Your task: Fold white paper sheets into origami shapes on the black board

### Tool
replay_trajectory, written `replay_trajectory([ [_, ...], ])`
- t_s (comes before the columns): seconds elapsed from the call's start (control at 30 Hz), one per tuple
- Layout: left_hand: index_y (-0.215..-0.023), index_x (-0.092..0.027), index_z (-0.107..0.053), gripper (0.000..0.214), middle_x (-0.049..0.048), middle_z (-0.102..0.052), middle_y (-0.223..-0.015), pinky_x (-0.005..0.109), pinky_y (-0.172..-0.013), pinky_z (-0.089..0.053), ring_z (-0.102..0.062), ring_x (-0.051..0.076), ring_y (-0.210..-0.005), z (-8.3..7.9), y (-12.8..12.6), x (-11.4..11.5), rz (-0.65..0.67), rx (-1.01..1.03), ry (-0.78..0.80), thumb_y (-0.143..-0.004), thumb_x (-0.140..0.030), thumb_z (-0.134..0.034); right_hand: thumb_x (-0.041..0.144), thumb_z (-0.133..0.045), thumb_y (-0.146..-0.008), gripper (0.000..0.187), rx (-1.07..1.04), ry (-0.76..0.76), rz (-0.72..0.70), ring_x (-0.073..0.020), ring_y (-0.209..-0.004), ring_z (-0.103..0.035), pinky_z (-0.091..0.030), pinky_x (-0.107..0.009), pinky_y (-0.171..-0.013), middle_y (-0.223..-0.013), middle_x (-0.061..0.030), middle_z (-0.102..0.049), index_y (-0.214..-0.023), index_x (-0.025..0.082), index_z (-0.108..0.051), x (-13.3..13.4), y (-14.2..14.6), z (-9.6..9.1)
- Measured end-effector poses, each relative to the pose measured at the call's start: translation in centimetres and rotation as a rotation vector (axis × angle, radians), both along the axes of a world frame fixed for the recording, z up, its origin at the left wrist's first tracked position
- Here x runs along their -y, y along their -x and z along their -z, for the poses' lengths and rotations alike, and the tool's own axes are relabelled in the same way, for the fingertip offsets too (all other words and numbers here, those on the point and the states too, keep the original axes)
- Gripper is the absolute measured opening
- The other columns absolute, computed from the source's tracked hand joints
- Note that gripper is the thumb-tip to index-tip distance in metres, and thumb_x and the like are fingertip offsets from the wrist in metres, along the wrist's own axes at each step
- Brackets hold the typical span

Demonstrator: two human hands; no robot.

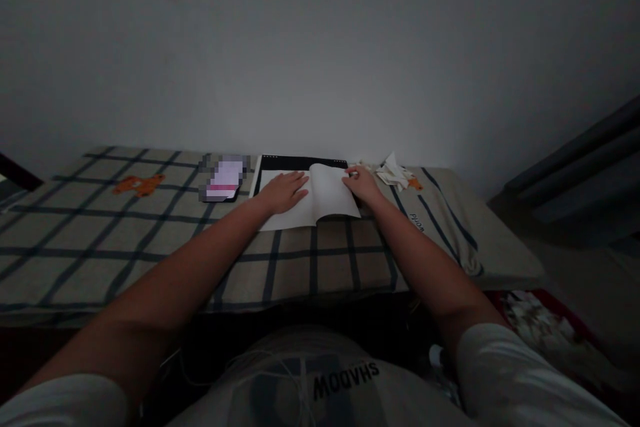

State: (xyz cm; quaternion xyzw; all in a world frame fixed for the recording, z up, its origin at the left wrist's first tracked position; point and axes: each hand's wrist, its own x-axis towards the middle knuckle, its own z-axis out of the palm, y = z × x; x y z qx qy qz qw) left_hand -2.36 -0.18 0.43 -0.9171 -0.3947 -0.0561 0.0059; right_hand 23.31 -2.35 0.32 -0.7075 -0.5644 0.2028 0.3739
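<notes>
A white sheet of paper (331, 193) lies in front of me, creased near its middle, with its right half bulging up in a curve. Beneath it is a dark board or pad (300, 163) with small marks along its top edge. My left hand (284, 192) rests flat on the sheet's left half, fingers spread. At the right edge of the paper, my right hand (365, 184) has its fingers curled and pinches that edge. Crumpled white paper (394, 173) sits just beyond the right hand.
A checked cloth (165, 230) covers the low surface, which meets a plain wall (320, 53). To the left lie a lit phone (227, 177) and an orange print (139, 185). Down on the right, crumpled pale scraps (537, 320) lie in something red; dark curtain folds (585, 160) hang above.
</notes>
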Motion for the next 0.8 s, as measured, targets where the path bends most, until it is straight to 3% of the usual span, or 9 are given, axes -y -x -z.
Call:
replay_trajectory([
  [0.1,-0.153,-0.019,-0.037,0.061,0.0131,-0.038,-0.159,0.045,-0.118,-0.028,-0.034,0.027,-0.147,0.1,0.0,0.0,-0.003,0.016,0.001,-0.102,-0.051,-0.024,0.024,-0.063,-0.08,0.041,0.306,-0.053,-0.108,-0.0266,-0.101,-0.064,-0.049,-0.043,-0.096,-0.106,-0.0129,-0.066,-0.118,0.012,-0.065,0.3,-0.3,-0.2],
  [0.17,-0.152,-0.02,-0.038,0.061,0.0133,-0.041,-0.156,0.046,-0.116,-0.03,-0.037,0.028,-0.145,0.0,-0.1,-0.1,0.01,0.033,-0.001,-0.102,-0.053,-0.024,0.027,-0.067,-0.078,0.051,0.441,-0.111,-0.173,-0.0319,-0.125,-0.054,-0.041,-0.046,-0.109,-0.133,-0.0191,-0.056,-0.127,0.012,-0.063,0.4,-0.2,-0.5],
  [0.27,-0.149,-0.02,-0.043,0.059,0.0138,-0.046,-0.153,0.045,-0.114,-0.032,-0.041,0.027,-0.142,0.0,-0.3,-0.1,0.028,0.033,-0.037,-0.103,-0.051,-0.025,0.031,-0.062,-0.085,0.059,0.537,-0.167,-0.369,-0.0301,-0.144,-0.036,-0.03,-0.046,-0.119,-0.155,-0.0167,-0.038,-0.142,0.015,-0.053,0.2,0.5,-1.0],
  [0.33,-0.148,-0.02,-0.045,0.057,0.0133,-0.047,-0.152,0.044,-0.113,-0.033,-0.042,0.027,-0.141,0.0,-0.4,-0.1,0.028,0.008,-0.077,-0.103,-0.05,-0.026,0.034,-0.05,-0.094,0.056,0.571,-0.156,-0.554,-0.026,-0.147,-0.033,-0.026,-0.044,-0.121,-0.159,-0.014,-0.035,-0.146,0.015,-0.049,-0.3,1.2,-1.1],
  [0.43,-0.146,-0.018,-0.046,0.056,0.0129,-0.051,-0.148,0.043,-0.111,-0.036,-0.045,0.027,-0.137,-0.1,-0.5,0.0,0.004,-0.013,-0.124,-0.103,-0.048,-0.026,0.04,-0.038,-0.099,0.058,0.611,-0.074,-0.678,-0.0266,-0.151,-0.025,-0.024,-0.049,-0.122,-0.162,-0.0132,-0.031,-0.151,0.014,-0.042,-1.0,2.1,-0.4],
  [0.57,-0.143,-0.013,-0.05,0.054,0.0131,-0.053,-0.146,0.043,-0.11,-0.038,-0.047,0.028,-0.135,-0.2,-0.5,-0.5,-0.037,0.002,-0.146,-0.102,-0.04,-0.027,0.044,-0.029,-0.102,0.06,0.632,-0.021,-0.686,-0.0285,-0.152,-0.021,-0.021,-0.054,-0.122,-0.163,-0.0115,-0.026,-0.154,0.016,-0.036,-1.7,2.6,1.2],
  [0.7,-0.15,-0.012,-0.04,0.056,0.0117,-0.037,-0.159,0.045,-0.12,-0.024,-0.032,0.025,-0.147,0.6,-0.4,-1.4,-0.023,-0.008,-0.051,-0.103,-0.037,-0.024,0.044,-0.024,-0.102,0.063,0.648,-0.01,-0.686,-0.0302,-0.152,-0.02,-0.02,-0.054,-0.122,-0.164,-0.013,-0.023,-0.157,0.013,-0.028,-1.7,2.5,1.8],
  [0.8,-0.154,-0.011,-0.034,0.059,0.0115,-0.031,-0.162,0.046,-0.121,-0.021,-0.026,0.024,-0.151,1.1,-0.4,-1.7,-0.034,-0.005,0.006,-0.103,-0.038,-0.021,0.043,-0.024,-0.102,0.063,0.679,-0.009,-0.693,-0.0311,-0.152,-0.02,-0.02,-0.054,-0.122,-0.164,-0.0127,-0.023,-0.157,0.013,-0.029,-1.5,2.5,1.7],
])
